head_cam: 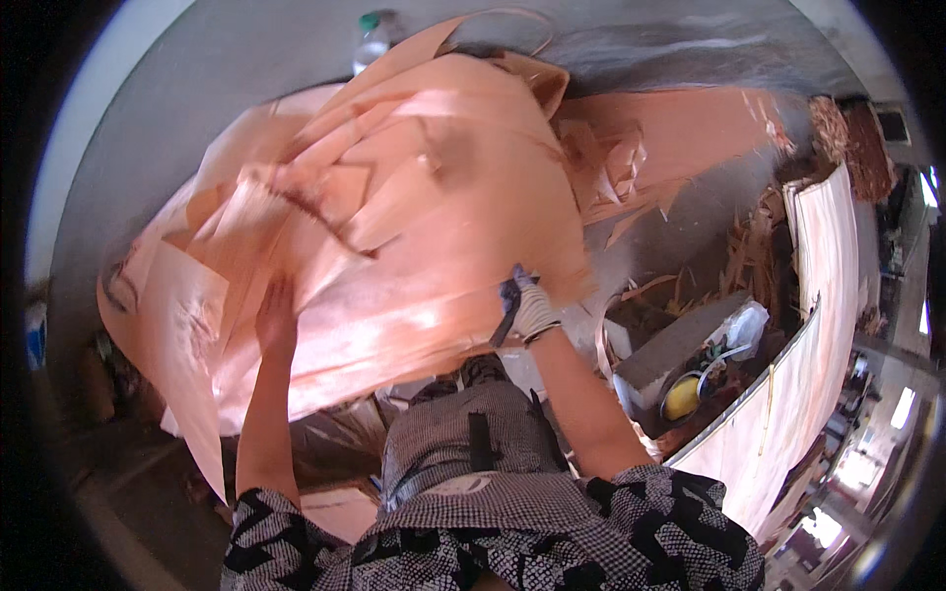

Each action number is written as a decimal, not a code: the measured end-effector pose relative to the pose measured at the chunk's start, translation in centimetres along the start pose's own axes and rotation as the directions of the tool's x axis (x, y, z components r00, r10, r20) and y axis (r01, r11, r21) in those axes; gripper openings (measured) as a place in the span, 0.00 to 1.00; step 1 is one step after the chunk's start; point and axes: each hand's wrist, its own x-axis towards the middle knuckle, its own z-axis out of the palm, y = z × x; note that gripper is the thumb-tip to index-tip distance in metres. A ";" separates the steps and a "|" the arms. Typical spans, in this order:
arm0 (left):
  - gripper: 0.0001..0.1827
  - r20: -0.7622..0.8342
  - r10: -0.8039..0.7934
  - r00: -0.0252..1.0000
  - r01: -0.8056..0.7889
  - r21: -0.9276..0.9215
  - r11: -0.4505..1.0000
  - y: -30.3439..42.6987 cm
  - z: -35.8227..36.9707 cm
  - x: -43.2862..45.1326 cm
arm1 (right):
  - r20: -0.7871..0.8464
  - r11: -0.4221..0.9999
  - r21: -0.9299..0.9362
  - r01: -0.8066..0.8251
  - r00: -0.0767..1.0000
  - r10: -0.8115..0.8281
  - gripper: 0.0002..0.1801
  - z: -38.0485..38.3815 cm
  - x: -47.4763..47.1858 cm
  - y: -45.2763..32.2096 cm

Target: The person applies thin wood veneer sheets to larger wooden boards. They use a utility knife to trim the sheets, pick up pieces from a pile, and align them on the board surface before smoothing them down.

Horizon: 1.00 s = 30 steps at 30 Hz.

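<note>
Large sheets of thin pinkish-orange wood veneer (443, 281) lie piled in front of me, with torn and folded pieces on top. My left hand (277, 306), bare, rests against the veneer at the left; its fingers blur into the sheet, so whether they pinch it cannot be told. At the right near edge of the pile, my right hand (531, 310) wears a striped glove with dark fingertips. It grips a dark narrow tool (505, 323), whose exact kind is unclear. A loose veneer flap (188, 310) hangs down over the left side.
A clear bottle with a green cap (369, 44) stands behind the pile. At right are a curved stack of pale veneer (820, 295), a grey block (676, 343), a yellow round object (681, 399), a plastic bag (746, 325) and brown scraps (750, 251).
</note>
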 end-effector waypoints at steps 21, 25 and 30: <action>0.21 0.074 -0.341 0.937 0.248 -0.828 0.502 -5.6 -10.0 3.7 | -0.177 0.770 -0.618 0.162 0.925 -0.337 0.09 3.3 -1.2 -1.0; 0.21 -0.017 -0.223 0.975 0.183 -0.513 0.839 -9.6 -8.0 2.4 | -0.014 0.737 -0.491 0.465 0.841 -0.541 0.10 5.3 -4.0 -1.4; 0.20 0.099 -0.326 0.940 0.274 -0.787 0.553 -6.9 -10.1 3.4 | -0.175 0.874 -0.093 0.477 0.856 -0.486 0.11 8.4 -8.8 -1.9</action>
